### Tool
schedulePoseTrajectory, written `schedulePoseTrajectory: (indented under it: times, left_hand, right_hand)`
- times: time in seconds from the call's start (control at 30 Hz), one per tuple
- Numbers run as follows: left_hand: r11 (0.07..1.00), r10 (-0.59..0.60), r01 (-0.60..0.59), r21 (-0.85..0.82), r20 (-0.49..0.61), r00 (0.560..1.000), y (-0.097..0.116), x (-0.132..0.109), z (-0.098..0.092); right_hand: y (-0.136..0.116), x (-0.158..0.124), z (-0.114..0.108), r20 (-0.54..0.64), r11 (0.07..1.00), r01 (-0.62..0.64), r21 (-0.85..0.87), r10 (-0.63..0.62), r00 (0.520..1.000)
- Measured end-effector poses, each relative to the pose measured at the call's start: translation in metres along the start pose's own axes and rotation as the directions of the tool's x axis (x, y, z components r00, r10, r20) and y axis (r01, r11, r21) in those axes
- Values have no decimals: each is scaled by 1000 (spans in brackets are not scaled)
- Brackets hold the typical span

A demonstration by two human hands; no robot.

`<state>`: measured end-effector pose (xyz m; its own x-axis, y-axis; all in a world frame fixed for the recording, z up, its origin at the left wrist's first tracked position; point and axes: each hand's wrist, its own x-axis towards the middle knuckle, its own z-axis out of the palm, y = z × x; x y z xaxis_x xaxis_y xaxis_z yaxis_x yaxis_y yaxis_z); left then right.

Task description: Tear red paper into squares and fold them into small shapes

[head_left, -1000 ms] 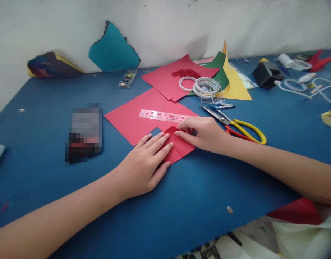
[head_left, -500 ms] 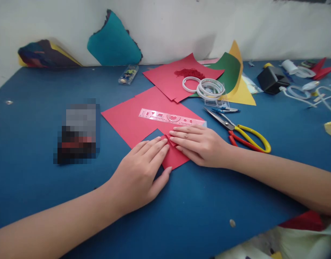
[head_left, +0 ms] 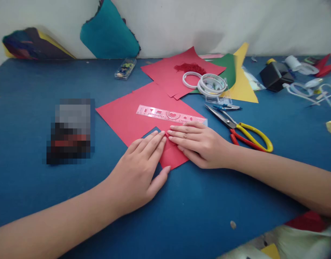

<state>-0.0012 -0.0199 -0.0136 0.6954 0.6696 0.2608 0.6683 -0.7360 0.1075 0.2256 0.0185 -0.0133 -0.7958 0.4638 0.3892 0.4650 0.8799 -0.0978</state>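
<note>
A small folded piece of red paper (head_left: 173, 158) lies on the blue table under both hands. My left hand (head_left: 142, 167) rests flat on its left side, fingers stretched out and the thumb near its lower edge. From the right, my right hand (head_left: 201, 144) presses the paper with straight fingers, the fingertips close to those of the left. Parts of the folds are hidden beneath the fingers. Just beyond, a clear stencil ruler (head_left: 160, 112) lies on a larger red sheet (head_left: 116, 111). Scissors (head_left: 232, 124) with yellow and red handles lie beside my right hand.
Behind are more red sheets (head_left: 160, 72) with red thread (head_left: 191, 67), tape rolls (head_left: 212, 84), and green and yellow paper (head_left: 246, 90). A black tape dispenser (head_left: 275, 76) and white cable (head_left: 302, 94) are at right. A blurred-out object (head_left: 70, 129) lies left; a small clear case (head_left: 125, 69) stands behind.
The view has shifted slightly. The fingertips of both hands have come a little closer together over the fold, and the paper's raised flap now looks flatter.
</note>
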Motion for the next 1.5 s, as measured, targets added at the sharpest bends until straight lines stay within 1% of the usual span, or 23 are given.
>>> schedulePoseTrajectory:
  times: [0.1, 0.33, 0.6, 0.8, 1.0, 1.07, 1.23, 1.37, 1.43, 1.5]
  left_hand:
    - [1000, -14, 13, 22, 39, 999, 1, 0, 0]
    - [999, -33, 31, 33, 66, 997, 2, 1, 1]
    - [1000, -4, 2, 31, 75, 997, -5, 6, -1]
    - [999, 16, -18, 42, 56, 998, -7, 7, 0]
    - [996, 30, -36, 76, 78, 997, -4, 5, 0]
    - [995, 27, -33, 92, 68, 997, 0, 3, 1]
    - [989, -4, 7, 151, -18, 1000, 15, -4, -2]
    - [982, 9, -1, 190, -41, 999, 26, -8, -6]
    - [984, 10, 0, 181, -55, 998, 27, -8, -7]
    - [987, 14, 0, 162, -88, 996, 22, -6, -8]
  right_hand:
    - [-2, -1, -1, 6, 1000, 10, -15, -10, 1000]
    - [-6, -10, -5, -3, 1000, -9, -5, 9, 1000]
    - [-6, -10, -5, 46, 1000, -8, -12, 8, 999]
    - [-6, -10, -6, 42, 1000, 5, 0, -5, 999]
    - [-6, -9, -6, 34, 1000, 3, 12, -4, 999]
    - [-6, -9, -6, 32, 1000, 7, 15, -8, 999]
    - [-6, -9, -6, 40, 999, 11, 36, -13, 999]
    - [-6, -9, -7, 55, 998, 37, 55, -40, 998]
    - [-6, -9, -7, 58, 998, 32, 61, -35, 998]
    - [-5, -9, -8, 61, 998, 19, 64, -23, 998]
